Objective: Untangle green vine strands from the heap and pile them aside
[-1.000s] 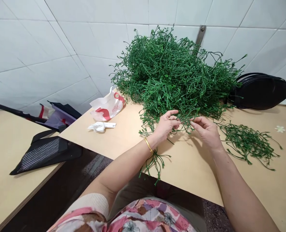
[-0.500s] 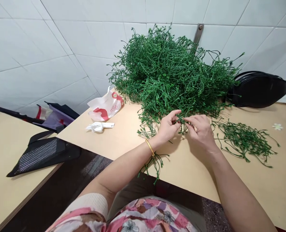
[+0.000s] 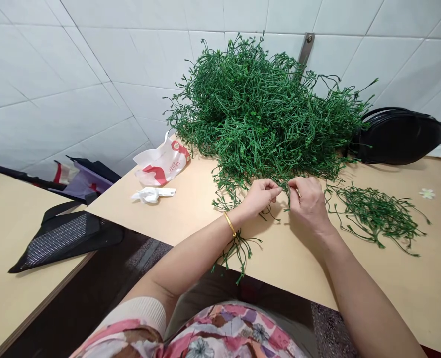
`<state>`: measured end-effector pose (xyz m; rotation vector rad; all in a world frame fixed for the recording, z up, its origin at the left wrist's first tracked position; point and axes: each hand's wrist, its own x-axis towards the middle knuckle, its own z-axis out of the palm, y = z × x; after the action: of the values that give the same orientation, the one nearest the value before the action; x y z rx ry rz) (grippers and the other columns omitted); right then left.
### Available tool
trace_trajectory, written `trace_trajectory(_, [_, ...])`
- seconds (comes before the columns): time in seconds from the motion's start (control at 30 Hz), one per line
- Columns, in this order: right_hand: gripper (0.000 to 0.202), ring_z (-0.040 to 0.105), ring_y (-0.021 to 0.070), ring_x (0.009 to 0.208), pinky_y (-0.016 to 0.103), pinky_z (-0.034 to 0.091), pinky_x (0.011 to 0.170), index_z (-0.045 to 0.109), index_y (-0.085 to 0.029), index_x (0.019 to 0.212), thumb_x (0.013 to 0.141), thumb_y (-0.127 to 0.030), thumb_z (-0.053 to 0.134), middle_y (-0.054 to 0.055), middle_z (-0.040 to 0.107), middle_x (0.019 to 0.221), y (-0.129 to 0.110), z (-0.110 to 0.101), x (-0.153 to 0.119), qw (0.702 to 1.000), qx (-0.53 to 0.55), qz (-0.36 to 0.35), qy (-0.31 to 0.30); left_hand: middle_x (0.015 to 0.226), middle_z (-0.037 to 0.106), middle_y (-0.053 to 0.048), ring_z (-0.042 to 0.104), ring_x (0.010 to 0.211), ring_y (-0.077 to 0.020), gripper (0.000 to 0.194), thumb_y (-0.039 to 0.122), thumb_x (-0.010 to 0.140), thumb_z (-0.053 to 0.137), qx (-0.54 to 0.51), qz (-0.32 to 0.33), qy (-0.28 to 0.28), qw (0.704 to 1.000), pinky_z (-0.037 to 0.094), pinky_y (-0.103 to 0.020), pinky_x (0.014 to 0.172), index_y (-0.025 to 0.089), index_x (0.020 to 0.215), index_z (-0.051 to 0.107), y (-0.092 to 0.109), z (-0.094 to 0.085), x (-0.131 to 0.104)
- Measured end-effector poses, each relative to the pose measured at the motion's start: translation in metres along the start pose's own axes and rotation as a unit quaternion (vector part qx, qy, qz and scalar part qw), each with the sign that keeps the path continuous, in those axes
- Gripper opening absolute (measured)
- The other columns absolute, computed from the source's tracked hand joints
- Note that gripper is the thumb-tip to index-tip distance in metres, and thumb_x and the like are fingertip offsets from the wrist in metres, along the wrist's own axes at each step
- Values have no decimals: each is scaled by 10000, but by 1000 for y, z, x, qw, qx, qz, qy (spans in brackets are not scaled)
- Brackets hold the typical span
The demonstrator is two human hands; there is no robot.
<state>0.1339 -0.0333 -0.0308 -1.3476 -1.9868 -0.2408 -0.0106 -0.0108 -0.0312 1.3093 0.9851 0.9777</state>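
Note:
A big heap of thin green plastic stems (image 3: 265,109) rises against the wall. At its front edge my left hand (image 3: 262,196) is closed in a pinch on a green stem, which dangles below the fingers. Just right of it, a small gap away, my right hand (image 3: 308,201) pinches another green stem hanging from its fingertips. A smaller pile of green stems (image 3: 380,214) lies to the right of my right hand. Under my left wrist, at the table's front edge, is a small bunch of stems (image 3: 238,251).
On the table (image 3: 190,219) a red and white plastic bag (image 3: 162,164) and a crumpled white tissue (image 3: 151,195) lie to the left. A black bag (image 3: 401,136) and a white flower (image 3: 427,194) are at the right. A black mesh bag (image 3: 61,238) rests on the left table.
My hands have moved slightly apart, after their fingertips were together over the stems. Each now pinches a stem separately, and my left hand is a little lower.

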Motion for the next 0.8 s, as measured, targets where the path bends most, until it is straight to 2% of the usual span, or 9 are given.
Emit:
trace_trajectory(0.07, [135, 466, 236, 791, 362, 351, 694, 534, -206, 817, 816, -145, 413, 74, 586, 777, 0, 1, 0, 1000, 9, -13, -18, 473, 407, 52, 312, 438, -43, 256, 307, 712, 620, -24, -32, -14, 999, 202, -221, 462, 150, 589, 460, 2, 0, -1])
trace_trajectory(0.17, [162, 451, 250, 807, 376, 354, 713, 540, -196, 819, 801, -121, 397, 97, 573, 786, -2, 2, 1, 999, -26, -19, -37, 471, 361, 71, 271, 438, -33, 315, 344, 649, 686, -46, -13, -2, 999, 168, -222, 464, 154, 581, 445, 5, 2, -2])
trace_trajectory(0.27, [163, 459, 256, 823, 391, 363, 733, 543, -188, 802, 788, -120, 396, 110, 572, 796, -5, 3, 5, 999, -28, 35, -13, 472, 338, 81, 256, 428, -28, 276, 308, 672, 663, -57, 10, 7, 998, 168, -220, 461, 158, 605, 440, 8, 5, -4])
trace_trajectory(0.33, [127, 482, 234, 780, 379, 383, 712, 542, -193, 778, 792, -155, 421, 87, 579, 760, -2, 3, 8, 995, 42, 96, -3, 465, 330, 85, 251, 415, -26, 249, 278, 686, 645, -60, 4, 9, 998, 165, -218, 455, 160, 615, 438, 9, 6, -5])
trace_trajectory(0.4, [73, 509, 196, 715, 343, 408, 665, 546, -195, 772, 788, -215, 477, 53, 589, 724, 3, 4, 7, 970, 178, 162, -25, 458, 327, 85, 253, 407, -28, 230, 264, 689, 636, -67, -13, 10, 998, 160, -217, 449, 161, 621, 442, 7, 6, -4])
trace_trajectory(0.5, [129, 539, 154, 678, 297, 429, 624, 563, -187, 802, 726, -288, 590, 23, 606, 734, 13, 6, 4, 901, 362, 227, -76, 482, 373, 72, 306, 435, -38, 155, 217, 698, 599, -56, -2, 6, 998, 203, -209, 458, 151, 629, 476, 2, 4, -1])
trace_trajectory(0.57, [189, 538, 144, 677, 289, 428, 625, 579, -181, 804, 676, -305, 645, 15, 604, 734, 15, 7, 2, 883, 391, 245, -86, 527, 424, 55, 361, 488, -45, 106, 176, 686, 587, -20, 45, 12, 999, 260, -203, 491, 138, 623, 512, 0, 2, 0])
trace_trajectory(0.67, [199, 531, 139, 672, 290, 420, 636, 613, -180, 804, 682, -333, 653, 8, 604, 719, 13, 7, 2, 880, 393, 248, -97, 574, 464, 41, 389, 541, -51, 115, 215, 678, 620, 2, 96, 14, 995, 297, -203, 526, 125, 638, 560, 0, 1, 1])
trace_trajectory(0.8, [197, 550, 142, 733, 288, 430, 694, 654, -203, 844, 717, -353, 641, 3, 639, 769, 9, 4, 5, 850, 465, 230, -96, 541, 442, 44, 357, 518, -48, 248, 349, 681, 660, -23, 87, -8, 996, 282, -203, 504, 119, 646, 572, 3, -1, 0])
